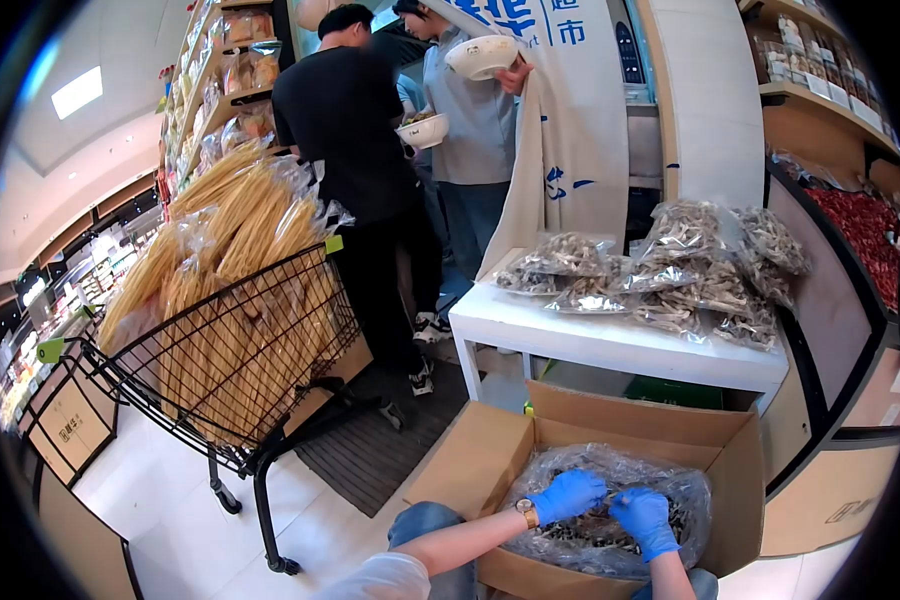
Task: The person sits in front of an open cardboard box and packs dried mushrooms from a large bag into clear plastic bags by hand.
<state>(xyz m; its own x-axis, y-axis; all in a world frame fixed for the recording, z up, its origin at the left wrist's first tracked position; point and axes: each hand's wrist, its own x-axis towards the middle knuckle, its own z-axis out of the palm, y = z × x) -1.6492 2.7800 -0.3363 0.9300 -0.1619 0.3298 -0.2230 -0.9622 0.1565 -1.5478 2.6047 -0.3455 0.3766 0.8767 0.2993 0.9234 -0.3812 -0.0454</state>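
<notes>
Both my hands wear blue gloves and are over an open cardboard box (735, 490) on the floor. Inside the box lies a large clear plastic bag (698, 490) with dark dried pieces (595, 525) in it. My left hand (570, 494), with a watch at the wrist, has its fingers pressed together at the bag's upper middle. Just to its right, my right hand (644, 518) has curled fingers over the dried pieces. What either hand holds, if anything, is too small to make out.
A white table (610, 335) behind the box bears bagged dried mushrooms (685, 265). At left stands a black cart (240, 350) full of long yellow bagged sticks (235, 240). Two people (345, 130) stand beyond, with white bowls (482, 57). Shelving (820, 100) stands at right.
</notes>
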